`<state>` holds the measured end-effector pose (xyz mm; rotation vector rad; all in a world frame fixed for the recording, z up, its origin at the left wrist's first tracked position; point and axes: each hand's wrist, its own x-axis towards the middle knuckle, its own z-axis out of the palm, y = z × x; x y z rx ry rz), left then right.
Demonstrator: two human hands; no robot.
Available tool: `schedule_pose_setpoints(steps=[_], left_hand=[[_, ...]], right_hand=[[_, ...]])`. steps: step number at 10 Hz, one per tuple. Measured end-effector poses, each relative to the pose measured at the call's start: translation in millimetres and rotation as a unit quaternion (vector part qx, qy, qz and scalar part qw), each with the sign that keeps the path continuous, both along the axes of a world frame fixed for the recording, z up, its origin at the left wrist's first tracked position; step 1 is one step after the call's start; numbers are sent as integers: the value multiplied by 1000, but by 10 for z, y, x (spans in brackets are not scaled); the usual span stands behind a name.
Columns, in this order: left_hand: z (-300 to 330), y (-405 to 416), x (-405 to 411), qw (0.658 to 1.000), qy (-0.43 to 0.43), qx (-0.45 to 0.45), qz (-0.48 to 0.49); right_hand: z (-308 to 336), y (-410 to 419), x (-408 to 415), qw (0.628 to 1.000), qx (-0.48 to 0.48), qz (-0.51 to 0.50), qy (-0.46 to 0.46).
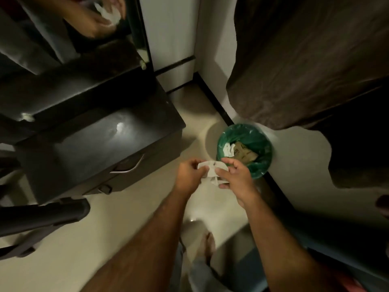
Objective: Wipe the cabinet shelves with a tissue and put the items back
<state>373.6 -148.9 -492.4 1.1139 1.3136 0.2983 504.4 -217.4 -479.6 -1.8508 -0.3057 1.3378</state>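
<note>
White tissue is pinched between left hand and right hand, fingers of both curled on it, centre of frame, just left of the green-lined bin. Crumpled paper is seen in the bin. Dark cabinet is located centre left, drawers closed.

The tissue looks like thin, crumpled white paper, kinda soft and matt. The dark cabinet has a smooth glossy top throwing back a bright glare, with a brushed metal handle on the drawer, and the bin is lined with shiny, crinkly green plastic. Floor is smooth pale tile with a slight sheen, and the brown curtain is matt cloth.
</note>
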Motion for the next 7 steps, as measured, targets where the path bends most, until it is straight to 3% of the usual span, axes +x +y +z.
schedule_pose_setpoints(steps=[2, 4, 6, 7], left_hand=[[-579, -25, 539, 998, -8, -64, -8], [-1138, -33, 1099, 998, 7, -55, -38], [-1488, -22, 1384, 997, -18, -43, -65], [-1548, -38, 1404, 996, 18, -12, -85]], right_hand=[[-652, -58, 417, 994, -43, -90, -35], [-1392, -2, 939, 982, -66, -138, -113], [-1886, 80, 1341, 976, -81, -107, -171], [-2026, 32, 1433, 971, -127, -11, -200]])
